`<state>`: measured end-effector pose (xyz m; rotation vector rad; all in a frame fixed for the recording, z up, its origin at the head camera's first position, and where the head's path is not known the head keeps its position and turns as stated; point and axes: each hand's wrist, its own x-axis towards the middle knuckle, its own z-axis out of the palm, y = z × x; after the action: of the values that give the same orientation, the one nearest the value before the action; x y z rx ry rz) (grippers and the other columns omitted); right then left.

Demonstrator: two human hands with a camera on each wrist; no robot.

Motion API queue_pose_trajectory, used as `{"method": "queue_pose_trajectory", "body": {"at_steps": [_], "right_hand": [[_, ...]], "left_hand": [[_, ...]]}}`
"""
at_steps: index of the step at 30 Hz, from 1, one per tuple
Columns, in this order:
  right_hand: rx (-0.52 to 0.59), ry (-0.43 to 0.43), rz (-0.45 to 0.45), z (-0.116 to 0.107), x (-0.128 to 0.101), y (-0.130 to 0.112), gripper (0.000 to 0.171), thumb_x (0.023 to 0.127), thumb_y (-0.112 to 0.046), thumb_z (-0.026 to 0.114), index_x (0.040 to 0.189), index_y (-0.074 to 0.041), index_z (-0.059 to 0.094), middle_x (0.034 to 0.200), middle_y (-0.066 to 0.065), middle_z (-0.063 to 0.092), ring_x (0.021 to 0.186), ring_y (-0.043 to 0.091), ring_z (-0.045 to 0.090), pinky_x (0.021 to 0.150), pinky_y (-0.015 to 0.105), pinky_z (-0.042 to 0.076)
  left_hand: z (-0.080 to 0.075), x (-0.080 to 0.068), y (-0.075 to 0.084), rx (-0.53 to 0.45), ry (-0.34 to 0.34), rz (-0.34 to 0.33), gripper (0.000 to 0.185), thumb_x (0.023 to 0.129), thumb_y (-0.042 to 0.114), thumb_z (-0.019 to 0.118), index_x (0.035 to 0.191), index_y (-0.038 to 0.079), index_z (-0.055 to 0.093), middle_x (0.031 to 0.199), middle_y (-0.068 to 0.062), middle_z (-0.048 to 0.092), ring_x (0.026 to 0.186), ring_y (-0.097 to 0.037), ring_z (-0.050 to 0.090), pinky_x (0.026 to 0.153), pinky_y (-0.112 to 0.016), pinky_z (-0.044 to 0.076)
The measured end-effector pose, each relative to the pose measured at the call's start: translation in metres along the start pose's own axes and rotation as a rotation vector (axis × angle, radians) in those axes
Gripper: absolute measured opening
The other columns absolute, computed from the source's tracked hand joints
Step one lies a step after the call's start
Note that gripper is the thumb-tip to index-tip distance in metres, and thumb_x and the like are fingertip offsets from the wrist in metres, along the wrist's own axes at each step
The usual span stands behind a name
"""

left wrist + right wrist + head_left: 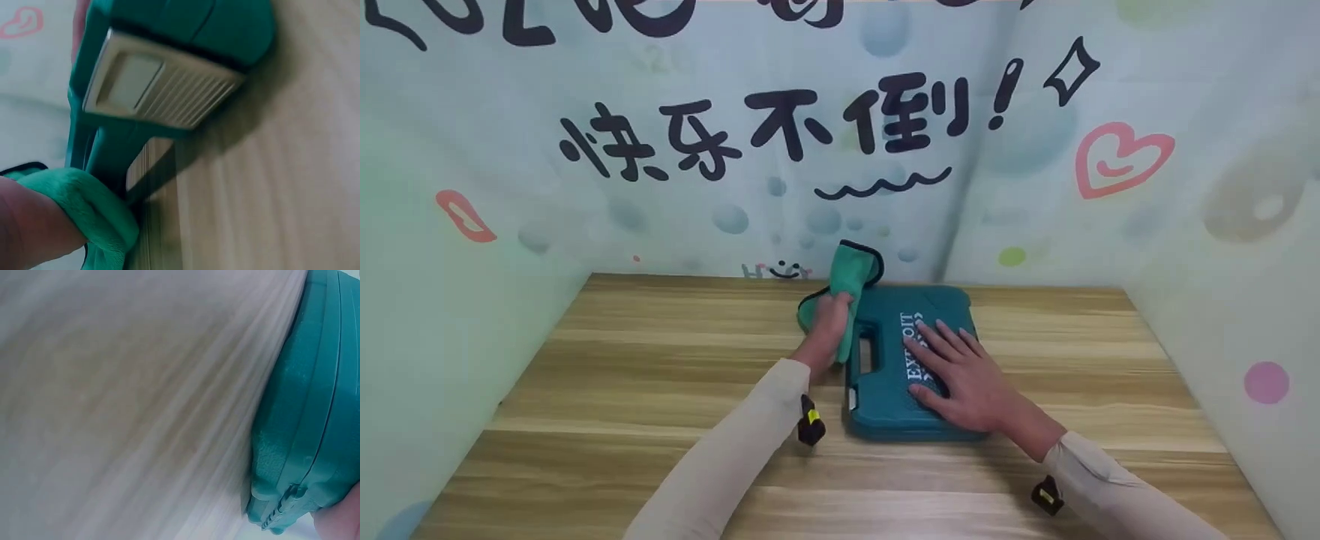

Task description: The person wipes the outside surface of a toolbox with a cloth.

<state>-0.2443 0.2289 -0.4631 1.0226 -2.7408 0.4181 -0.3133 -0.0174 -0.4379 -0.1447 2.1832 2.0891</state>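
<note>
So the left hand (831,324) has its fingers curled round a bunched green cloth (847,279), pressing it against the handle side of the teal tool case (911,360), right by the handle cutout (865,355). The right hand (960,371) lies flat on the lid, fingers straight and spread, palm over the white lettering, just pinning the case down and gripping nothing.

The case lies closed and flat on the counter (660,390), about mid-width and nearer the back edge than the front. Its long axis runs front to back, with the handle side facing the left edge. From the left wrist view, a pale ribbed latch (163,84) sits on that side too.

If you're wiping like this, I'd say keep the flat hand's weight steady so the case doesn't skate on the wood, and work the cloth along the handle edge in short strokes, folding a corner into the cutout, since that recess probably collects the grime.
</note>
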Motion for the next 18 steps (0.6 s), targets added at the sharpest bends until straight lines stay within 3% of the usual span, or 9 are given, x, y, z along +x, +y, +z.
{"method": "queue_pose_trajectory", "body": {"at_steps": [9, 18], "right_hand": [[0.008, 0.001, -0.007, 0.002, 0.001, -0.004, 0.070, 0.102, -0.057, 0.048, 0.158, -0.016, 0.039, 0.164, 0.012, 0.028, 0.149, 0.039, 0.020, 0.116, 0.061, 0.014], [-0.019, -0.020, 0.023, -0.001, -0.002, -0.003, 0.071, 0.103, -0.059, 0.045, 0.160, -0.018, 0.036, 0.165, 0.011, 0.025, 0.151, 0.037, 0.017, 0.117, 0.060, 0.012]], "left_hand": [[-0.007, 0.027, 0.001, 0.058, 0.038, -0.005, 0.026, 0.094, 0.016, 0.040, 0.069, 0.017, 0.035, 0.066, 0.003, 0.030, 0.058, -0.014, 0.031, 0.061, -0.026, 0.027], [-0.007, 0.009, -0.006, 0.056, 0.001, -0.021, 0.024, 0.098, 0.022, 0.042, 0.075, 0.015, 0.041, 0.070, 0.001, 0.037, 0.062, -0.015, 0.038, 0.063, -0.029, 0.032]]}}
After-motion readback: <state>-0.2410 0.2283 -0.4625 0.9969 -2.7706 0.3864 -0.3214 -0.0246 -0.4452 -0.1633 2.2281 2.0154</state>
